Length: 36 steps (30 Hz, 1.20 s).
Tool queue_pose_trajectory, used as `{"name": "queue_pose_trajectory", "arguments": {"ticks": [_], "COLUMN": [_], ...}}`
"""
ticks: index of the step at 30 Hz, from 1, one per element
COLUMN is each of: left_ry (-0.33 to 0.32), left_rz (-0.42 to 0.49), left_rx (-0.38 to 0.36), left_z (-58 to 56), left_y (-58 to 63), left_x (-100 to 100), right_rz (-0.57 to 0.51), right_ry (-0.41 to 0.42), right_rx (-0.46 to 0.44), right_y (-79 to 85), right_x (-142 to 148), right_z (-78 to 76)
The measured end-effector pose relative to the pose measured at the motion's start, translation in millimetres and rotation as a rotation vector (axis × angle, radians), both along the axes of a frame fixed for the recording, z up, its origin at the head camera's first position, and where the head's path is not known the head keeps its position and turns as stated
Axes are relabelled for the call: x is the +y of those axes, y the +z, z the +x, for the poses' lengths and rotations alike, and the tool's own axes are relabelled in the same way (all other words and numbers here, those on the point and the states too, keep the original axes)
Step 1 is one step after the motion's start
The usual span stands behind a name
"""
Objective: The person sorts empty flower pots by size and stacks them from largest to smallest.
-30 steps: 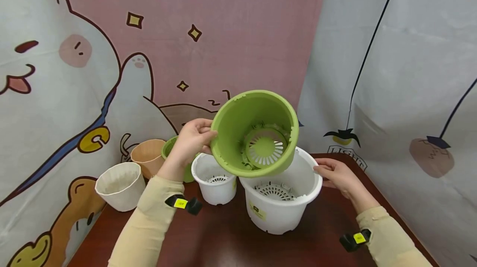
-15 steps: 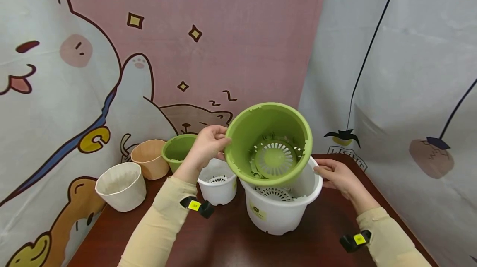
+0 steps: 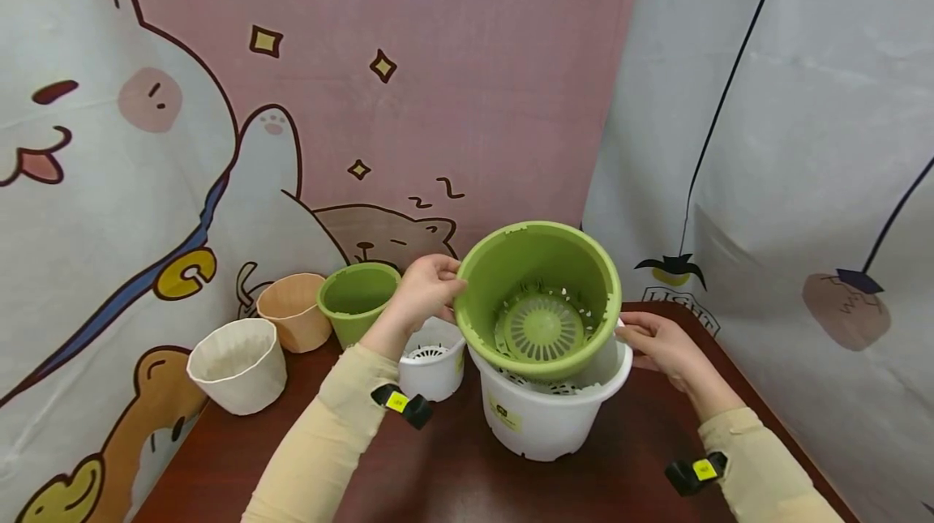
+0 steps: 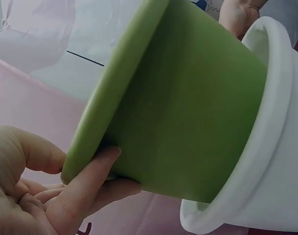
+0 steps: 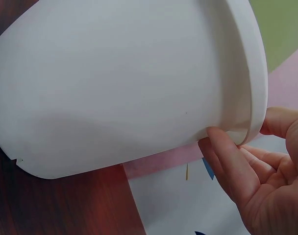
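Note:
My left hand (image 3: 426,289) pinches the rim of a large green flowerpot (image 3: 540,296), thumb on the inner side and fingers beneath the lip. The pot tilts its opening toward me, and its slotted base shows inside. Its lower end is within the mouth of a large white flowerpot (image 3: 536,430), as the left wrist view also shows at the white rim (image 4: 274,112). That white pot stands upright on the table with a yellowish label on its side. On its right rim my right hand (image 3: 660,345) keeps a pinch, seen close in the right wrist view.
Left of the white pot stands a smaller white flowerpot (image 3: 432,369), partly behind my left hand. Farther left are a small green pot (image 3: 353,300), a peach pot (image 3: 294,312) and a cream pot (image 3: 239,365). The brown table (image 3: 452,474) meets a printed curtain behind.
My left hand has brought the green flowerpot rightward and down, from above the white pot into its mouth. The right hand has stayed on the white rim.

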<state>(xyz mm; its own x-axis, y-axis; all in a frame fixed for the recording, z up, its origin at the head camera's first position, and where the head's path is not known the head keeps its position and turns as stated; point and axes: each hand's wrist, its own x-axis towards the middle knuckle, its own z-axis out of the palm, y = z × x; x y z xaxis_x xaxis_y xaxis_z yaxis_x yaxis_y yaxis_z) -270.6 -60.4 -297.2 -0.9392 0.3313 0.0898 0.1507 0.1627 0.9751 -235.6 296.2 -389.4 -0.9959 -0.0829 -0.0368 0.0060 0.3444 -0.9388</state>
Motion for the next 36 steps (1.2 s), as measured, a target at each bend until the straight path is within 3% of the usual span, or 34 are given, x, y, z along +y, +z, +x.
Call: {"name": "queue_pose_trajectory", "arguments": {"ticks": [11, 24, 36], "left_ry": [0.011, 0.06, 0.08], "left_rz": [-0.076, -0.129, -0.208], "left_rx": [-0.033, -0.085, -0.062], "left_z": [-7.0, -12.8, -16.1], "left_y": [-8.5, -21.5, -34.9], "left_x": [17, 26, 33], "right_rz": [0.006, 0.005, 0.019], "right_ry": [0.025, 0.031, 0.026], "right_rx": [0.048, 0.044, 0.059], "right_y": [-3.0, -3.0, -3.8], "right_x": [1, 1, 0], "right_z": [0.0, -0.2, 1.0]}}
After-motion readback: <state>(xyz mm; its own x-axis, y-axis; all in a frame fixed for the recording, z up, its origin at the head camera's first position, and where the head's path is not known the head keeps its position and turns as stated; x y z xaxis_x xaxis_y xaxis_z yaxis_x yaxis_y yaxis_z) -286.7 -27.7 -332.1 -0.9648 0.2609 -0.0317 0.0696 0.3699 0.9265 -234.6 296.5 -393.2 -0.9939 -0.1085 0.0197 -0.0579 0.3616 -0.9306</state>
